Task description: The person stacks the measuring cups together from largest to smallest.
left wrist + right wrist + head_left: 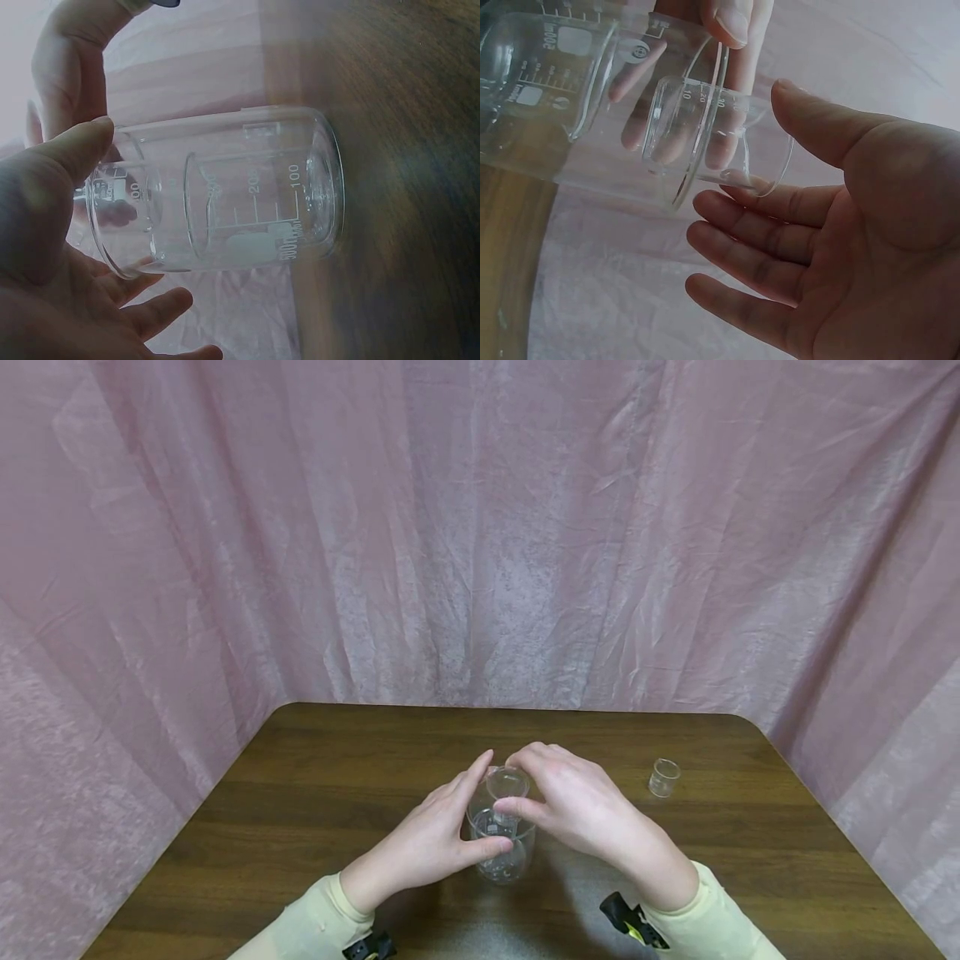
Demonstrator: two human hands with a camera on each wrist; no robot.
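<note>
A large clear beaker (501,870) stands upright on the table, with 500 ml markings legible in the left wrist view. Inside it, at the bottom, sits a medium beaker (251,199). My left hand (431,839) holds the large beaker near its rim, thumb on the near side and fingers on the other. A small beaker (716,135) is partly inside the large beaker's mouth, above the medium one. My right hand (573,793) pinches this small beaker near its rim between thumb and index finger, with the other fingers extended.
A tiny glass beaker (663,778) stands apart on the wooden table (337,777), to the right of my right hand. Pink curtains (480,543) hang behind the table and on both sides.
</note>
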